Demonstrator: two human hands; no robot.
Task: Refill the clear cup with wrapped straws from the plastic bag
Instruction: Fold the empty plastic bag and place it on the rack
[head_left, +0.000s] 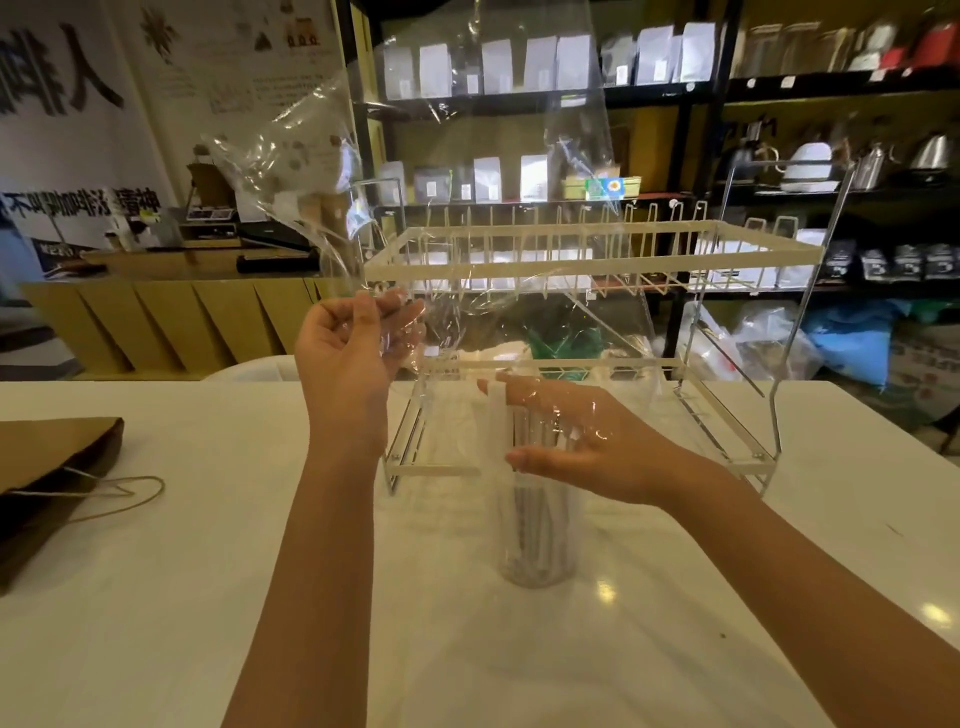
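A clear cup (537, 551) stands on the white table (467, 649) in front of me, holding several wrapped straws (519, 499) upright. My left hand (353, 353) is raised above and left of the cup, fingers pinching a clear plastic bag (493, 156) that hangs high in the air and looks empty. My right hand (576, 441) sits at the top of the straws, palm toward them, fingers spread and touching their upper ends, with a fold of the bag draped over it.
A white wire dish rack (587, 260) stands right behind the cup. A brown paper bag (47, 483) with twine handles lies at the table's left edge. Shelves of packets and kettles fill the background.
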